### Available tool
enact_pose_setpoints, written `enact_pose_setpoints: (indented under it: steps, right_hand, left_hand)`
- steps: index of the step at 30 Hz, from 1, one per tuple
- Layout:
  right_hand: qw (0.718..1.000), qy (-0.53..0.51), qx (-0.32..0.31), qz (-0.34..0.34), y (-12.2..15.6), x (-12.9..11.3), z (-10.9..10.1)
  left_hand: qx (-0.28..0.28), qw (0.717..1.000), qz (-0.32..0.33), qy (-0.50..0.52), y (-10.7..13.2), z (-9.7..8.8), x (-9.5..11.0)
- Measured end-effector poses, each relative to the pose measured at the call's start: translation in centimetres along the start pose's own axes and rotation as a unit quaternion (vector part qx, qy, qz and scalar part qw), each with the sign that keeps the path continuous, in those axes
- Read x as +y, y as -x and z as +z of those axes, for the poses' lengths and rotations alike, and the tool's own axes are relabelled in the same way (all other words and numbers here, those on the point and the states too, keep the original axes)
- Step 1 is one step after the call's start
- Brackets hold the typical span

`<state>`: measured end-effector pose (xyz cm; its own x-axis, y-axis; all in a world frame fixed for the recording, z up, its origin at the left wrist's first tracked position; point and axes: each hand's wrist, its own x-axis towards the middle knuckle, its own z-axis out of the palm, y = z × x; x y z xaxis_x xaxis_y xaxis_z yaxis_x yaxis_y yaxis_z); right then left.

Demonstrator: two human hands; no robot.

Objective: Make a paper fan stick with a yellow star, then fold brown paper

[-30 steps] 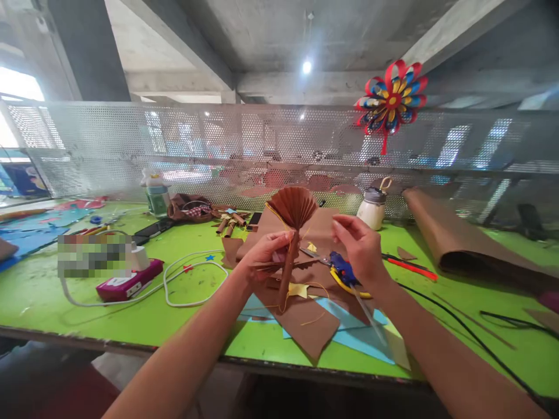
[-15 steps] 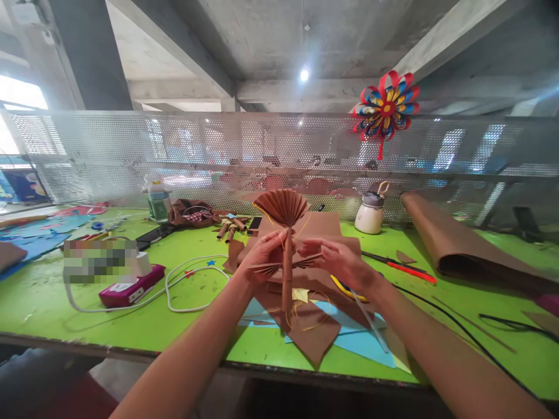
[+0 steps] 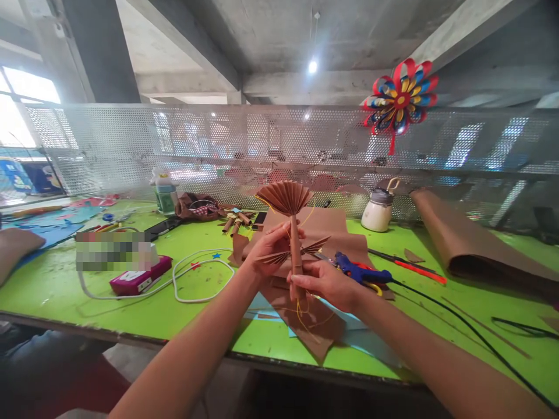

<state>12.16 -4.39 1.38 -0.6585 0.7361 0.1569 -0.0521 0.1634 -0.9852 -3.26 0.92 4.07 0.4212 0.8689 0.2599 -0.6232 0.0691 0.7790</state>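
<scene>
Upright in front of me is a brown paper tube (image 3: 296, 250) topped by a pleated paper fan (image 3: 286, 198). Smaller pleated folds stick out on both sides of the tube, and yellow string hangs from it. My left hand (image 3: 273, 244) is closed around the tube's upper part, just below the fan. Lower down, the fingers and thumb of my right hand (image 3: 325, 282) pinch the same tube. A blue glue gun (image 3: 360, 270) lies just beyond the right hand, partly covered by it. Brown paper pieces (image 3: 321, 337) and light blue sheets lie beneath.
A purple power strip (image 3: 142, 275) with a white cable lies left. Small paper tubes (image 3: 238, 221) sit at the back. A cream flask (image 3: 378, 210), a red-handled tool (image 3: 421, 272) and a large brown paper roll (image 3: 471, 247) are right. A perforated screen (image 3: 209, 139) stands behind.
My right hand has moved down and left from beside the tube and now grips its lower part. The blue glue gun has come into plain sight. The whole view has shifted slightly.
</scene>
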Motion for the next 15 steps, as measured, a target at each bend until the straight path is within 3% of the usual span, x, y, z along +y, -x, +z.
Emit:
enact_pose_setpoints:
  steps: [6,7,9,12,15]
  right_hand:
    - [0.994,-0.067,0.087,-0.029,-0.3,-0.2,-0.7]
    - [0.991,-0.078,0.101,-0.038,-0.4,-0.2,-0.9]
    - [0.987,-0.098,0.115,-0.052,-0.6,-0.3,-1.4]
    - [0.985,-0.096,0.131,-0.067,-0.7,-0.2,-2.1]
    - [0.985,-0.078,0.144,-0.058,-0.7,-0.1,-2.4]
  left_hand:
    - [0.098,0.994,-0.048,-0.032,-0.5,-1.4,-1.7]
    - [0.085,0.993,-0.076,-0.041,-0.4,-1.5,-1.9]
    - [0.010,0.992,-0.115,-0.044,0.0,-1.3,-2.0]
    - [-0.098,0.989,-0.112,-0.018,0.5,-0.3,-1.8]
    - [-0.111,0.989,-0.099,-0.019,0.7,0.5,-1.8]
